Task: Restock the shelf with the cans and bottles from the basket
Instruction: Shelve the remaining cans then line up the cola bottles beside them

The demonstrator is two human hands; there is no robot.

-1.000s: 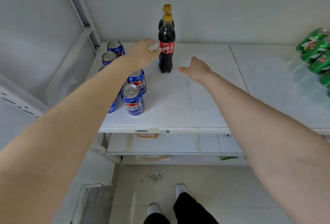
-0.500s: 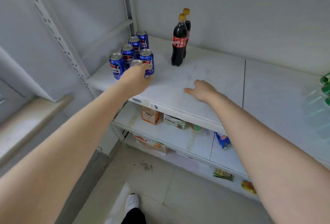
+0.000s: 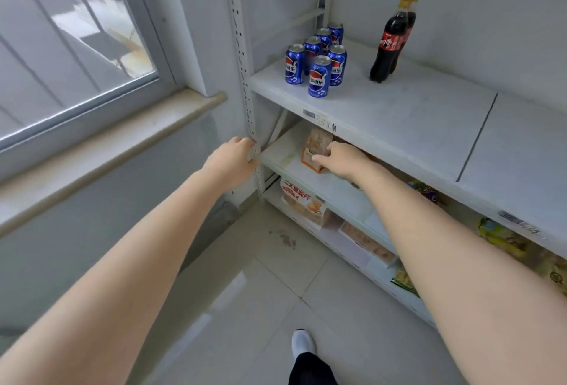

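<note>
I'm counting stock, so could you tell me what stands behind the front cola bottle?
A second cola bottle stands behind the front cola bottle; only its cap and one edge show.

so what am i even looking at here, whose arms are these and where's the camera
The camera is worn on a person's head and looks forward and down, so the two bare arms reaching out are that person's own. There is no machine here, and this is the only view.

The left hand is by the perforated shelf post, and the right hand is in front of an orange snack box on the second shelf. Neither hand holds anything.

On the top shelf stand six blue cola cans in a cluster at its left end, and two dark cola bottles, one behind the other. Lower shelves carry packaged snacks. A window is to the left, and one shoe shows on the tiled floor. No basket is in view.
</note>
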